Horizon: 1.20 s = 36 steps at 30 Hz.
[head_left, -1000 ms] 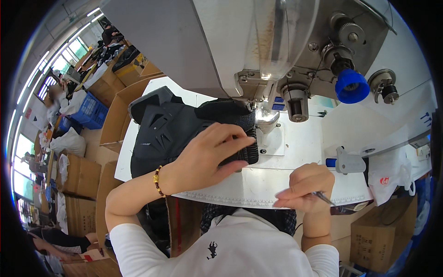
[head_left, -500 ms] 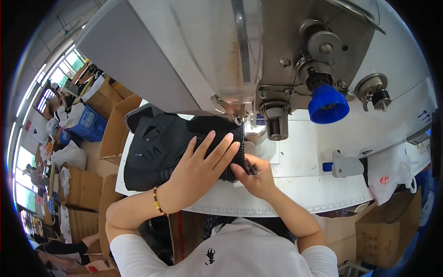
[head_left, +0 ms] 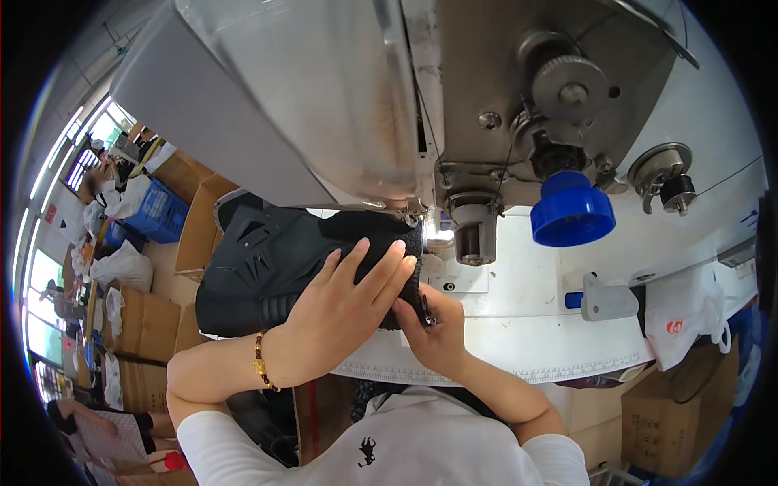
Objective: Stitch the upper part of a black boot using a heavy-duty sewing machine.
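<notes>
A black moulded padded piece (head_left: 259, 267) with raised ridges and slots lies on the white sewing machine bed (head_left: 527, 324), its right edge beside the needle area. My left hand (head_left: 340, 304) rests flat across it, fingers stretched toward that edge. At the near right corner my right hand (head_left: 438, 324) pinches the fuzzy dark edge between thumb and fingers. Something small and shiny glints by those fingers, too small to name. The machine head (head_left: 324, 105) overhangs the piece's far side and hides part of it.
A blue knob (head_left: 572, 209) and metal tension parts project from the machine at right. White plastic bag (head_left: 689, 316) hangs near a cardboard box (head_left: 677, 413). Boxes (head_left: 142, 324) and a blue crate (head_left: 162, 212) stand at left, where another person (head_left: 109, 437) appears.
Both hands and the black piece have shifted slightly left and nearer in the picture, as has the machine head. The left hand stays flat, and the right keeps pinching the edge.
</notes>
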### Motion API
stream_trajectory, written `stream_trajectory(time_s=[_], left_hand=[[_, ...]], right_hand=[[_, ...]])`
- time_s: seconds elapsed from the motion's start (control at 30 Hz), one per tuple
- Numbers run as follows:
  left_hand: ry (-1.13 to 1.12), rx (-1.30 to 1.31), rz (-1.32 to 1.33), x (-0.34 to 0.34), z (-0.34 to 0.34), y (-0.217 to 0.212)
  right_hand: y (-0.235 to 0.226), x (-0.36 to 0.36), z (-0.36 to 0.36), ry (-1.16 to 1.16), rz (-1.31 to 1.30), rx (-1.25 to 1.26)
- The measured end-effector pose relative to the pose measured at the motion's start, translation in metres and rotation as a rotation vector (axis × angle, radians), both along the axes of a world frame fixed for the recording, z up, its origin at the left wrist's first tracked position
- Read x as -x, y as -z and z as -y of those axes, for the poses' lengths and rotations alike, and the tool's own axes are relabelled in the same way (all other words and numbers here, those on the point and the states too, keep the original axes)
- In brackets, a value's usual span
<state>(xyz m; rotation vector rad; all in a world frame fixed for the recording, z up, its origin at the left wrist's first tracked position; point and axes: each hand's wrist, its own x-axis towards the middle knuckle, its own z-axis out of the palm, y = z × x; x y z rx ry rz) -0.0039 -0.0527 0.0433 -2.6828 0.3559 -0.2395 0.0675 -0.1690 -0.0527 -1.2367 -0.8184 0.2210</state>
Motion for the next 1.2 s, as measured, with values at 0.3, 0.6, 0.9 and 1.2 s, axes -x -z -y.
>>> stream_trajectory(time_s=[0.3, 0.6, 0.9, 1.2], left_hand=[[-0.049, 0.041, 0.031, 0.002, 0.008, 0.004], [0.0, 0.004, 0.059, -0.007, -0.004, 0.0], [0.006, 0.066, 0.047, -0.007, -0.006, -0.002], [0.054, 0.087, 0.027, -0.017, -0.016, -0.005]], right_hand=[[0.002, -0.001, 0.011, -0.079, -0.098, 0.081], [0.007, -0.004, -0.001, 0.011, -0.064, 0.084], [0.004, -0.004, -0.005, 0.028, -0.071, 0.006], [-0.002, -0.013, -0.011, 0.052, -0.068, 0.078]])
